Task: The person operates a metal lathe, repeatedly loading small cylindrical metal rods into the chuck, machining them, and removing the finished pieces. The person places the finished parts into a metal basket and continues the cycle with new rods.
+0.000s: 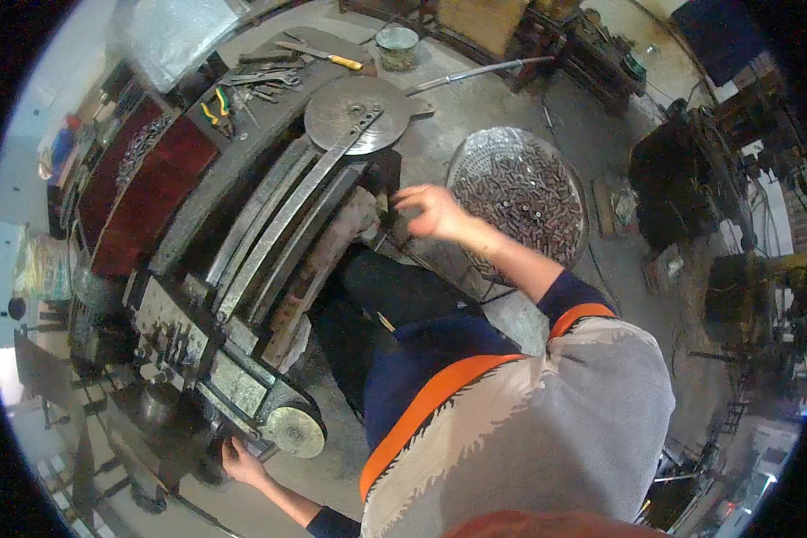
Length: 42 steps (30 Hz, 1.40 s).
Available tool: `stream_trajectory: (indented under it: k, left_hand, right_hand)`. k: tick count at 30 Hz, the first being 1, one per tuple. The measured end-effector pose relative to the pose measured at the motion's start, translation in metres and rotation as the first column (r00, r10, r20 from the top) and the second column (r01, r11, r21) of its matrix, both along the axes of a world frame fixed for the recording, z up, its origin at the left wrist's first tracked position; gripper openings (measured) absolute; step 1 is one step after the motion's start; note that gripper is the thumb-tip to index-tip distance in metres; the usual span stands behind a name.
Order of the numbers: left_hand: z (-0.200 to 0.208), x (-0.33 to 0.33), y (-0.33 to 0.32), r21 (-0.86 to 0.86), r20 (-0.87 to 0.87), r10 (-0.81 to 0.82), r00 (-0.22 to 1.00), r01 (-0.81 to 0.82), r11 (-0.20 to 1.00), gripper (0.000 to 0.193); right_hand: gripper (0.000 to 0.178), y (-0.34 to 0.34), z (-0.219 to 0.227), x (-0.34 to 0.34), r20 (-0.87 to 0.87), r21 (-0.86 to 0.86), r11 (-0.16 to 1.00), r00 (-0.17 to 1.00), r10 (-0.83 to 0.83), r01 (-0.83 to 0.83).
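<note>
A long metal machine (287, 215) runs diagonally before me, with a round steel disc (341, 112) at its far end joined to a long flat bar (282, 215). At its near left end is a round pale wheel (296, 432). My left hand (241, 461) is beside that wheel, fingers bent in against the machine's lower edge; what they hold is hidden. My right hand (432, 213) hovers between the machine and a round metal basin (464, 161) full of small dark metal pieces (529, 193). Its fingers are loosely bent and apart, with nothing visible in them.
Several wrenches (282, 79), yellow-handled pliers (217, 106) and a yellow-handled file (345, 63) lie on the bench at the upper left. A dark red bin (157, 184) stands beside them. Beyond the disc are a bucket (397, 47) and a long metal rod (480, 72).
</note>
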<state>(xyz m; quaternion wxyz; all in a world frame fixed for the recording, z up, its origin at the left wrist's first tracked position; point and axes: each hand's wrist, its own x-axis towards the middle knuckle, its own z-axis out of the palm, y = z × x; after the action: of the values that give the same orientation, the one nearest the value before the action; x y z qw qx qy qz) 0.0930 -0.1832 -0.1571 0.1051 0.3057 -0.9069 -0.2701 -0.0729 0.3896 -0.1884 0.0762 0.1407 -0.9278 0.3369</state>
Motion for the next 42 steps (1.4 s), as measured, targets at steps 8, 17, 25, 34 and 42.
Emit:
stream_trajectory:
  k: [8, 17, 25, 34, 42]
  left_hand:
    - [0.006, 0.003, 0.004, -0.025, 0.031, 0.001, 1.0, 0.0, 1.0, 0.033]
    - [-0.005, 0.005, -0.008, 0.037, 0.009, 0.037, 0.999, -0.038, 0.999, 0.035]
    - [-0.016, 0.012, -0.034, 0.16, -0.019, -0.109, 0.994, 0.111, 0.981, 0.03]
    - [0.127, -0.053, 0.079, 0.016, -0.32, -0.283, 0.904, 0.303, 0.953, 0.025]
    - [0.162, -0.094, 0.152, -0.046, -0.349, -0.569, 0.744, 0.593, 0.804, 0.024]
  right_hand:
    - [0.05, 0.183, -0.042, 0.008, 0.254, 0.507, 0.673, 0.652, -0.714, 0.539]
    - [0.037, 0.186, -0.076, -0.024, 0.082, 0.658, 0.495, 0.599, -0.796, 0.568]
    - [0.04, 0.18, -0.051, -0.022, 0.2, 0.261, 0.8, 0.78, -0.593, 0.541]
    - [0.046, -0.055, 0.09, -0.032, -0.322, -0.274, 0.885, 0.903, 0.285, -0.377]
    - [0.047, -0.234, 0.163, -0.025, -0.364, -0.112, 0.493, 0.497, 0.788, -0.863]
